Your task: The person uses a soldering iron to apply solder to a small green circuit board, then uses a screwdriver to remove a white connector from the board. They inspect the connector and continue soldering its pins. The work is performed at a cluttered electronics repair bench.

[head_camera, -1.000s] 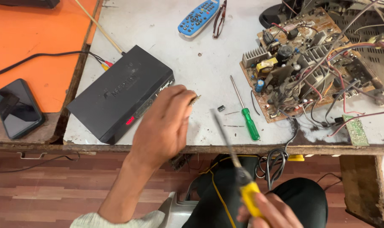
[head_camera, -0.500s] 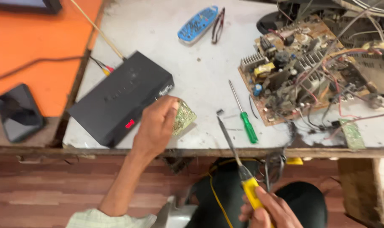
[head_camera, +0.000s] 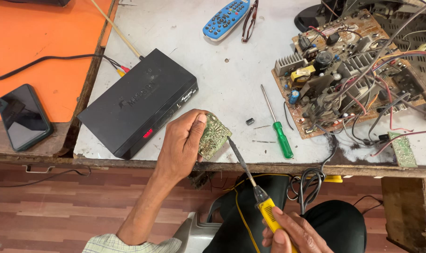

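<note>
Left hand (head_camera: 182, 143) curled around a small green circuit board (head_camera: 214, 136), thumb across its near face, fingers hidden behind it. Board tilted up on edge, just right of the black set-top box (head_camera: 138, 103), over the table's (head_camera: 213, 61) front edge. Right hand (head_camera: 292, 234) clenched on the yellow handle of a soldering iron (head_camera: 250, 182); its dark tip touches the board's right edge. Green screwdriver (head_camera: 277, 129) lies flat on the table, further right of the box, near the board, untouched.
</note>
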`<state>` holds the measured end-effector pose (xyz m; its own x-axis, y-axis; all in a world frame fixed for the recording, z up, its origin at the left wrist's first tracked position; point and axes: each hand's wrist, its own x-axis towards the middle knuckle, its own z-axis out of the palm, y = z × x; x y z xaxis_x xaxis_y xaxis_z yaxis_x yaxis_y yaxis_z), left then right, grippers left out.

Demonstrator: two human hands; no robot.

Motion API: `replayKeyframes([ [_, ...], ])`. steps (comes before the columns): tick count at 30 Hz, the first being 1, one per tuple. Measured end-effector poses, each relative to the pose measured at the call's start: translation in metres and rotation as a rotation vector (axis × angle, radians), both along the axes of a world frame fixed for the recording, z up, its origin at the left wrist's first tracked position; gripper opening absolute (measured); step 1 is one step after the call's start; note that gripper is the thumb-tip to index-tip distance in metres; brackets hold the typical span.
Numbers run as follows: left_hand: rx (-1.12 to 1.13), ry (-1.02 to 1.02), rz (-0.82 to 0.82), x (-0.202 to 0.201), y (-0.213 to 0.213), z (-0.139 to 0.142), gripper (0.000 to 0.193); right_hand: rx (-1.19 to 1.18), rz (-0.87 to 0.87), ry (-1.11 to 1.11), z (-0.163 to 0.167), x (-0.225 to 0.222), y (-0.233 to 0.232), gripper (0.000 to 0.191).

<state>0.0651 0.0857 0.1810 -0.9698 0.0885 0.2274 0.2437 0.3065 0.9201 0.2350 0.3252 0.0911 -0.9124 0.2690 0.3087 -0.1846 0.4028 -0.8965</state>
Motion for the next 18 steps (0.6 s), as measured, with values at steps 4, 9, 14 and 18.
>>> replayKeyframes([
  [4, 0.053, -0.027, -0.034, 0.0, 0.002, 0.002, 0.043, 0.024, 0.044, 0.019, 0.001, -0.002, -0.001, 0.034],
  [9, 0.045, -0.043, -0.017, 0.001, 0.003, 0.007, 0.042, 0.045, 0.063, 0.016, -0.002, 0.0, 0.003, 0.035],
  [14, 0.044, -0.024, -0.019, 0.003, 0.005, 0.013, 0.04, 0.025, 0.122, 0.025, -0.009, -0.001, 0.007, 0.036],
  [18, 0.026, -0.033, -0.014, 0.005, 0.006, 0.017, 0.04, 0.034, 0.134, 0.032, -0.011, -0.001, 0.007, 0.036],
])
